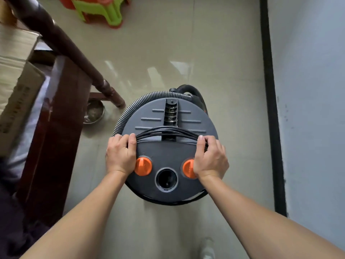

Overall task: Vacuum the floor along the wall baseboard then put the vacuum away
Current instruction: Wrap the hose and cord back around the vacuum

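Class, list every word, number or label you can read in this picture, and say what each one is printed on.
No text here can be read.
On the box: dark print on its side, too blurred to read.
On the vacuum, the left orange knob: raised marks, too small to read.

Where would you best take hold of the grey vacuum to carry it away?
Probably from above, at both ends of the black cord wound across the vacuum lid, where the left hand and right hand grip: the wide round body needs two-sided support, and this keeps the cord bundled.
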`<state>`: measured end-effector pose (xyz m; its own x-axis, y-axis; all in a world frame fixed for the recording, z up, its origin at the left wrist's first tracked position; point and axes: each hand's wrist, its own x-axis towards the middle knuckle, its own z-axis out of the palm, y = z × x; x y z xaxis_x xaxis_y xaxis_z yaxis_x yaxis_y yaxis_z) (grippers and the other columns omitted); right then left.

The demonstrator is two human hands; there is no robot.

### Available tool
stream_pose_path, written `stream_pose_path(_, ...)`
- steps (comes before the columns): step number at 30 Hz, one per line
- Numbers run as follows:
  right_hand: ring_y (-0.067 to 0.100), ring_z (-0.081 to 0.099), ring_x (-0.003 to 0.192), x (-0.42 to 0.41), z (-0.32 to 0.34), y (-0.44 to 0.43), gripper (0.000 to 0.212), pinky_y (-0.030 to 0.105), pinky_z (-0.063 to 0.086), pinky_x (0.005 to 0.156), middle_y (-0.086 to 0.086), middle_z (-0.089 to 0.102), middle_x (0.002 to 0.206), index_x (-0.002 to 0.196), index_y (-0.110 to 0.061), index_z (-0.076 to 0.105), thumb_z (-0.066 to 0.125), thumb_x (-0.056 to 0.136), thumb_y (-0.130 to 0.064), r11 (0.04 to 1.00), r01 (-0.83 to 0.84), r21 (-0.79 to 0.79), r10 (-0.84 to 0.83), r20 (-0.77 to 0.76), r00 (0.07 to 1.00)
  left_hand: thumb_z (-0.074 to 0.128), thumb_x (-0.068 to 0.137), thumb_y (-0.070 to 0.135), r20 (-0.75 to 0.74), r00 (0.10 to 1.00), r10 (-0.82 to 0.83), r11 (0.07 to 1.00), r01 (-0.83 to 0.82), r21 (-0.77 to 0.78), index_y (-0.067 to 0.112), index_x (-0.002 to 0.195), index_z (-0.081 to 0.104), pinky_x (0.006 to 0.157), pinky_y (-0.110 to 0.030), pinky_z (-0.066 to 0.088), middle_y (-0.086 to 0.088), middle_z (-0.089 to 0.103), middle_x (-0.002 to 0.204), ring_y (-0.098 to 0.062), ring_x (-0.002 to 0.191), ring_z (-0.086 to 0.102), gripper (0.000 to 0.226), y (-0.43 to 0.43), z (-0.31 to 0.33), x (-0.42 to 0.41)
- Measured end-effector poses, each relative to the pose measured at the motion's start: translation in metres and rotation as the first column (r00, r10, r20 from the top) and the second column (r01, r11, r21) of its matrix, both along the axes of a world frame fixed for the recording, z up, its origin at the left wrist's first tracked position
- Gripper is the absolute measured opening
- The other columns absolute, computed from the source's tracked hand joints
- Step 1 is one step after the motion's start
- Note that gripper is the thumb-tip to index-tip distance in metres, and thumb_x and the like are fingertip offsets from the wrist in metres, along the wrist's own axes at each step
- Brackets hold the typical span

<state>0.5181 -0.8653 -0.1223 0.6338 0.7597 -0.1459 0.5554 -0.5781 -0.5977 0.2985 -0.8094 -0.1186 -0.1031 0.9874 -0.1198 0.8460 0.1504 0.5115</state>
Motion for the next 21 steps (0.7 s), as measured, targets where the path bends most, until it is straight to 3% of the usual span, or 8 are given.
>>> stream_pose_path(4,0.030,0.055,0.101,0.027,0.000,0.075,0.034,0.035,0.038,0.073,0.006,0.066,0.099,0.098,-0.016,0.063,0.042,0.101,-0.042,0.999,0.023,-0.023,-0.023,0.015,1.000,0.030,0.093,0.040,-0.008,1.000,-0.013,1.000,0.013,0.007,-0.002,0.089,0.067,0.085,-0.042,0.036,-0.021,0.058,0.089,-0.037,0.097,0.050,0.057,0.081,0.002,0.028)
stream_pose_path(11,0.034,0.056,0.101,0.071,-0.001,0.208,0.033,0.036,0.036,0.072,0.008,0.066,0.102,0.099,-0.015,0.063,0.041,0.102,-0.040,1.000,0.021,-0.022,-0.020,0.053,0.998,0.040,0.101,0.031,0.033,0.999,0.004,1.000,-0.004,-0.004,-0.002,0.086,0.067,0.085,-0.042,0.035,-0.019,0.058,0.090,-0.037,0.100,0.049,0.045,0.210,-0.001,0.070)
stream_pose_path(16,0.030,0.055,0.098,0.092,-0.001,0.299,0.045,0.032,0.031,0.068,0.004,0.065,0.099,0.097,-0.020,0.063,0.029,0.093,-0.051,0.998,-0.057,-0.019,0.058,0.094,0.994,0.033,0.094,0.037,0.055,0.997,0.062,0.998,-0.063,0.019,-0.003,0.078,0.063,0.083,-0.042,0.034,-0.020,0.058,0.085,-0.036,0.095,0.048,0.052,0.286,0.000,0.087)
stream_pose_path(21,0.030,0.055,0.097,0.099,-0.002,0.391,0.043,0.032,0.029,0.068,0.004,0.065,0.097,0.095,-0.020,0.064,0.032,0.094,-0.049,0.987,-0.158,-0.013,0.159,0.092,0.983,0.023,0.092,0.043,0.049,0.986,0.162,0.986,-0.164,0.028,-0.004,0.071,0.057,0.082,-0.043,0.033,-0.023,0.056,0.081,-0.038,0.089,0.048,0.062,0.346,-0.001,0.090)
